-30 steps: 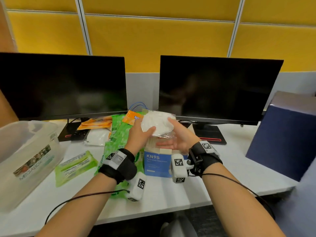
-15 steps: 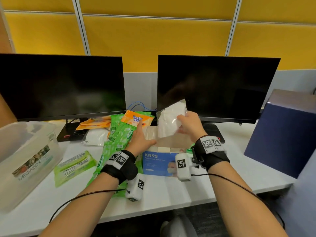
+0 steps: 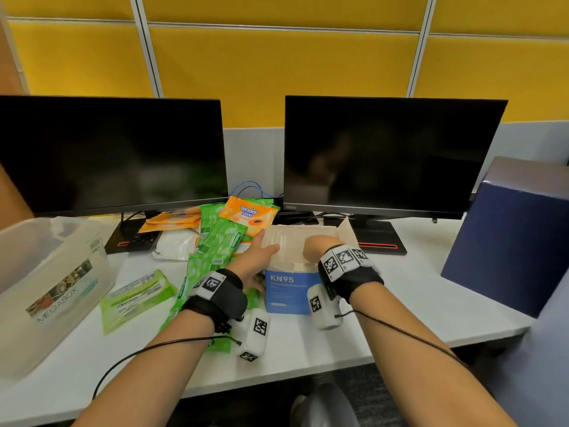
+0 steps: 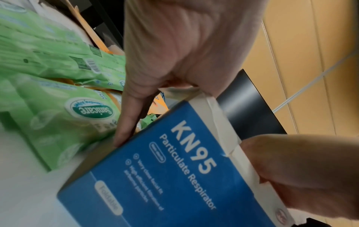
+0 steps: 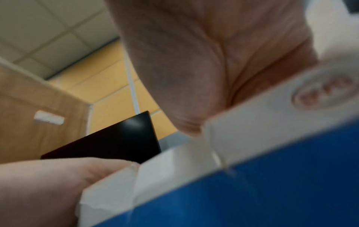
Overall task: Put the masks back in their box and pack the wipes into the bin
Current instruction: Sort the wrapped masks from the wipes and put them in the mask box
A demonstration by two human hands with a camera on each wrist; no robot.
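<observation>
The blue KN95 mask box (image 3: 288,291) stands open in the middle of the desk. My left hand (image 3: 261,252) grips its left side, with the thumb over the top rim (image 4: 204,98). My right hand (image 3: 317,246) reaches down into the open top, and its fingers are hidden inside. The bagged mask it carried is out of sight. Another white mask (image 3: 174,246) lies by the left monitor's stand. Green wipe packs (image 3: 224,238) and orange packs (image 3: 249,215) are piled left of the box. One green pack (image 3: 135,298) lies near the clear plastic bin (image 3: 37,229).
Two dark monitors (image 3: 110,155) (image 3: 391,155) stand along the back of the desk, their bases just behind the box. A tall dark blue box (image 3: 508,235) stands at the right end. Wrist cables trail over the desk's front edge.
My right hand has come down from in front of the monitor into the box, and the bagged mask has dropped out of sight. My left hand has shifted onto the box's left side.
</observation>
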